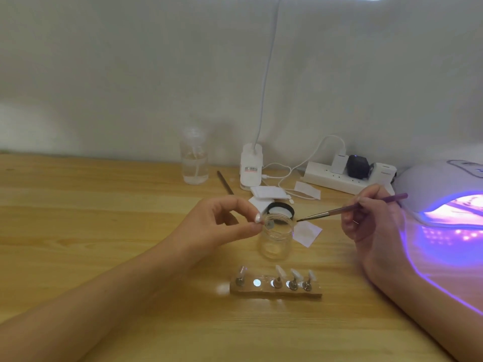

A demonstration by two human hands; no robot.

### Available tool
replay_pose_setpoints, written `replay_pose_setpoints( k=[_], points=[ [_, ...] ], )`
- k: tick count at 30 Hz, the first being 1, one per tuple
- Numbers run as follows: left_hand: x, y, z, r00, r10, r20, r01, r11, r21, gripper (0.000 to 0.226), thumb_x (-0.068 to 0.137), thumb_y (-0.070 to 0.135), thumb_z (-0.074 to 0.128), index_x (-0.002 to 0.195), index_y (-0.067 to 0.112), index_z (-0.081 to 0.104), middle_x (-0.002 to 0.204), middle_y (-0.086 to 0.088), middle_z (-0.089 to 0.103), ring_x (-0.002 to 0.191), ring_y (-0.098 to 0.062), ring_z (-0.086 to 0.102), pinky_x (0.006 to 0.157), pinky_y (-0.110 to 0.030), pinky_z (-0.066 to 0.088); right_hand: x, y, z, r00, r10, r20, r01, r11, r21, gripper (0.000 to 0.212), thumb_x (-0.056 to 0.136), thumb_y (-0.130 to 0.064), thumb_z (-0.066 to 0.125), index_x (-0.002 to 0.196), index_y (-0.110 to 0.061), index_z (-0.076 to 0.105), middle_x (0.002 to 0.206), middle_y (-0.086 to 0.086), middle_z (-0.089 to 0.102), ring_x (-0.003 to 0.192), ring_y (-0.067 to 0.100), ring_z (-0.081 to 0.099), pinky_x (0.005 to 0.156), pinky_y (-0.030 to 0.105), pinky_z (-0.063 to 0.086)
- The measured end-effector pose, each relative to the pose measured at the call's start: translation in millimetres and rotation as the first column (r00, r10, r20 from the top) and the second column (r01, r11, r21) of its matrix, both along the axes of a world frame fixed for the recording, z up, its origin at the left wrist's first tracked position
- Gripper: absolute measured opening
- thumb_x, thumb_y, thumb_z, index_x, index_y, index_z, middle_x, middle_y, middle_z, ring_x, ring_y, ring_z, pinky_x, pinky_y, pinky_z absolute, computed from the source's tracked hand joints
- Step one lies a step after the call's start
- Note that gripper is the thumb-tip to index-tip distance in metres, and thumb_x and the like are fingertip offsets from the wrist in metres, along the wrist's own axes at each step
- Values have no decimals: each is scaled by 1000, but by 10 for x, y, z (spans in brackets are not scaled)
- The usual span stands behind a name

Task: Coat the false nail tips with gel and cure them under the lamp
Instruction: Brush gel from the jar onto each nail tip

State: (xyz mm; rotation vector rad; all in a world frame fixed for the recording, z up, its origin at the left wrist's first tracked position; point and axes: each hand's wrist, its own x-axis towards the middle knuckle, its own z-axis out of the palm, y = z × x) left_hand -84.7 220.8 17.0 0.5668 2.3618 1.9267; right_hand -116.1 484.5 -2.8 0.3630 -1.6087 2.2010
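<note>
Left hand (222,223) pinches nail tip (258,218); right hand (371,220) grips brush (335,211).

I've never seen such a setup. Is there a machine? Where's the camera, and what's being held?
No machine: these are a person's bare hands, filmed by one camera worn on their head, looking down. The fingers of the left hand pinch a false nail tip on its little stand above an open glass jar. The right hand holds a thin brush. On the wooden table sit a holder with four more tips and one free slot, and a lamp glowing purple at the right.
</note>
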Motion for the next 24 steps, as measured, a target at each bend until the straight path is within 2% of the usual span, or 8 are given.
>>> replay_pose_setpoints(
  k=[2, 4, 7, 9, 11, 15, 19, 24],
  points=[
    [91, 31, 7, 995, -15, -97, 8, 997, -76, 11, 73, 33, 82, 76, 30, 72, 82, 17, 71, 69, -1, 54, 65, -13, 44, 0, -7, 9, 1000, 4, 7, -4, 1000, 1, 31, 86, -7, 45, 62, -24, 55, 54, 0, 57, 48, 10, 52, 41, 18, 38],
    [205, 57, -23, 972, -76, -221, 42, 987, -152, 12, 76, 26, 83, 74, 30, 71, 83, 17, 70, 74, 1, 56, 66, -10, 40, 8, -13, 16, 1000, -2, 19, 2, 1000, -1, 27, 85, -7, 46, 64, -22, 54, 53, 1, 56, 46, 10, 51, 41, 17, 37],
    [349, 68, -90, 934, -124, -334, 36, 966, -258, 6, 73, 37, 75, 75, 35, 69, 83, 17, 69, 89, -9, 59, 73, -10, 39, 10, -15, 9, 1000, -1, 23, 1, 1000, 8, 21, 86, -8, 46, 68, -17, 50, 53, 0, 55, 46, 10, 51, 41, 17, 37],
    [396, 68, -141, 934, -112, -340, 6, 955, -297, 8, 73, 42, 71, 75, 35, 69, 86, 17, 68, 96, -15, 56, 80, -20, 42, 5, -10, -8, 1000, 8, 17, -9, 1000, 15, 27, 90, -5, 44, 68, -20, 53, 55, -1, 57, 48, 9, 52, 41, 18, 38],
    [411, 74, -178, 934, -102, -342, -20, 942, -335, 8, 73, 38, 75, 75, 38, 67, 90, 18, 67, 99, -15, 54, 84, -23, 41, 5, -2, -14, 1000, 22, 21, -22, 1000, 14, 34, 92, -2, 41, 67, -21, 54, 55, -1, 57, 48, 9, 52, 41, 18, 38],
    [373, 49, -237, 962, -37, -271, -54, 947, -318, 27, 76, 17, 83, 72, 38, 66, 87, 16, 65, 92, -12, 56, 75, -17, 41, -1, -4, -19, 999, 30, 22, -31, 999, 30, 30, 92, -3, 42, 69, -19, 53, 55, 0, 56, 48, 10, 51, 41, 18, 37],
    [336, 45, -271, 985, -25, -172, -22, 964, -265, 22, 77, 12, 81, 73, 29, 67, 81, 16, 64, 72, -6, 56, 66, -12, 40, -24, 3, -29, 999, 37, 25, -38, 999, 22, 33, 94, -3, 41, 68, -20, 54, 55, 0, 56, 48, 9, 51, 40, 17, 37],
    [322, 50, -279, 988, -48, -146, 4, 958, -285, 19, 79, 14, 78, 79, 29, 66, 79, 19, 65, 68, -1, 55, 65, -11, 40, -39, 17, -43, 999, 40, 27, -41, 999, 21, 32, 95, -3, 40, 70, -20, 51, 55, -1, 56, 48, 8, 52, 40, 16, 37]
  ],
)
